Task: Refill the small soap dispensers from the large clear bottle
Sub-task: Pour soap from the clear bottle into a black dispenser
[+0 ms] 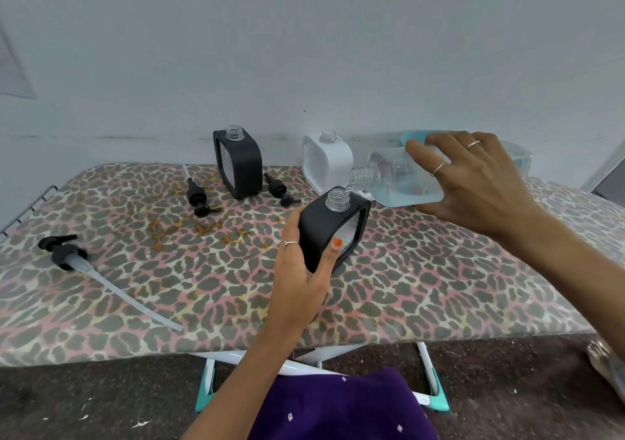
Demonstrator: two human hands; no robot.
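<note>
Your left hand (301, 263) wraps a firm grip round the tilted black-cased dispenser (333, 230), and your right hand (473, 182) clasps the large clear bottle (395, 179) — ribbed neck tipped over the dispenser's threaded mouth, pale blue liquid inside. On the leopard-print table (439, 287) stand a black dispenser (238, 162) and a white one (326, 162), open; three black pumps (199, 196) lie loose. No lettering is readable.

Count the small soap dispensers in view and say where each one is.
3. One black dispenser is tilted in the left hand under the large clear bottle. Another black one and a white one stand by the wall. Nothing suggests more are hidden.
</note>
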